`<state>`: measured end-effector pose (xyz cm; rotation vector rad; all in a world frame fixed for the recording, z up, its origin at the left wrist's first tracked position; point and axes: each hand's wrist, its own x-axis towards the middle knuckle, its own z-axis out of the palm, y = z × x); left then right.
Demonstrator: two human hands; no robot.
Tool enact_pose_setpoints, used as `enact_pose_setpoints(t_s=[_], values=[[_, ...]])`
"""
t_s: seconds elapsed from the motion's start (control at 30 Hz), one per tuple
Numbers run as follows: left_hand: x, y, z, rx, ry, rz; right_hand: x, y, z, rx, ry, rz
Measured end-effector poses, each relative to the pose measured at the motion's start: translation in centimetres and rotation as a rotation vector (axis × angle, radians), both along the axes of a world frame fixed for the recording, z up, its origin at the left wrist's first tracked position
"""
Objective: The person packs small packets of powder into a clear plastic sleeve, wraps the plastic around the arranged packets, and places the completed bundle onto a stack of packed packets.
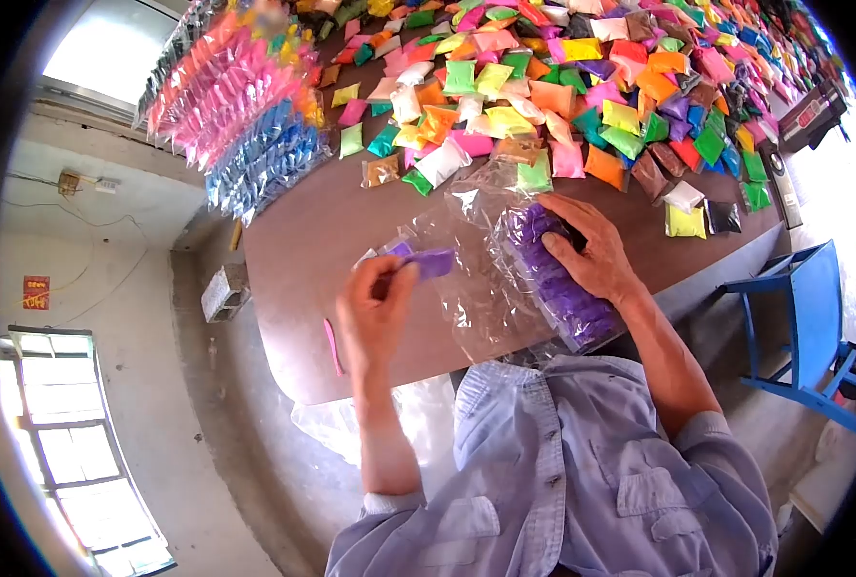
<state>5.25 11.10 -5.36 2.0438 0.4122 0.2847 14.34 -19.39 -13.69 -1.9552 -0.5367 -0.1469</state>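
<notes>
Left grip pinches flat purple piece; right grip, wide, rests on glossy, wrinkled plastic bag.

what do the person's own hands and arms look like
Both the left hand and the right hand are bare, with no gloves and no watch visible. The forearms are uncovered too, up to the pale blue-grey sleeves of a buttoned shirt.
</notes>
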Motion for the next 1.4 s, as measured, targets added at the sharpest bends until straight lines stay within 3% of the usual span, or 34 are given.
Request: enact_pose_setpoints(t_s=[0.27, 0.37, 0.53, 0.6, 0.7, 0.87, 0.97, 1.4], values=[[4.3, -5.7, -5.8, 0.196, -0.171, -0.081, 0.0, -0.2, 0.0, -0.018, 0.033, 0.005], [5.0, -6.8, -6.6, -0.022, -0.156, -0.072, 0.0, -0.3, -0.2, -0.008, 0.031, 0.009], [5.7, -8.2, -5.7, -0.036, -0.103, -0.138, 0.1, -0.1, -0.5, 0.001, -0.043, -0.010], [5.8, -8.5, -5.4, -0.243, -0.039, -0.058, 0.1, -0.1, -0.4, 0.006, -0.044, -0.012], [6.1, -8.5, -6.1, -0.215, -0.114, -0.136, 0.0, -0.1, -0.2, 0.015, -0.036, -0.014], [6.0, -8.7, -6.0, -0.250, -0.109, -0.063, 0.0, -0.1, -0.3, 0.003, -0.013, -0.034], [6.8, -8.4, -7.3, 0.133, -0.193, -0.190, 0.1, 0.1, -0.1, 0.018, -0.019, -0.019], [8.4, -7.4, -7.3, 0.142, -0.186, -0.389, 0.0, 0.2, -0.1, 0.007, -0.002, -0.025]])
